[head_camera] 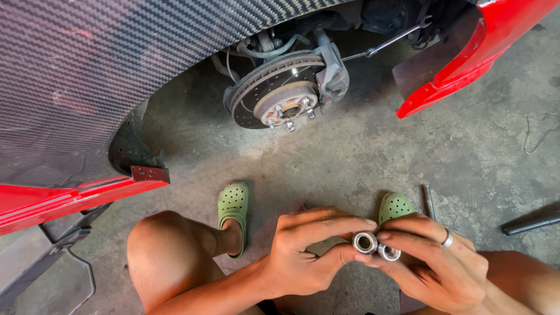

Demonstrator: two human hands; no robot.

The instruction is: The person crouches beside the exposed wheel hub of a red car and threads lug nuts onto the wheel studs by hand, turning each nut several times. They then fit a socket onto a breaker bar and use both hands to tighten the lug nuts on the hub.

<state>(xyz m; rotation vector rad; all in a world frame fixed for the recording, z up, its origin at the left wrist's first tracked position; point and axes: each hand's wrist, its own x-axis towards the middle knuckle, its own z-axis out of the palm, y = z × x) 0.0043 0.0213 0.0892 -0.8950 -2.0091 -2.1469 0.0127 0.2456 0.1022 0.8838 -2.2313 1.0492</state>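
Note:
My left hand (306, 251) and my right hand (434, 262) meet low in the head view, just above my knees. Between the fingertips of both hands I hold two small shiny metal nuts (375, 246), side by side, their round open ends turned up to me. The left hand's thumb and forefinger pinch the left nut, and the right hand's fingers pinch the right one. A ring sits on one finger of my right hand. Farther off, the bare wheel hub (287, 105) with rusty studs sits in the drilled brake disc (256, 87).
A carbon-weave fender (116, 64) arches over the wheel well, with red body panels (466, 52) at right and lower left. My feet wear green perforated clogs (233, 207) on the concrete floor. A thin metal rod (429, 201) and a dark tool handle (531, 220) lie at right.

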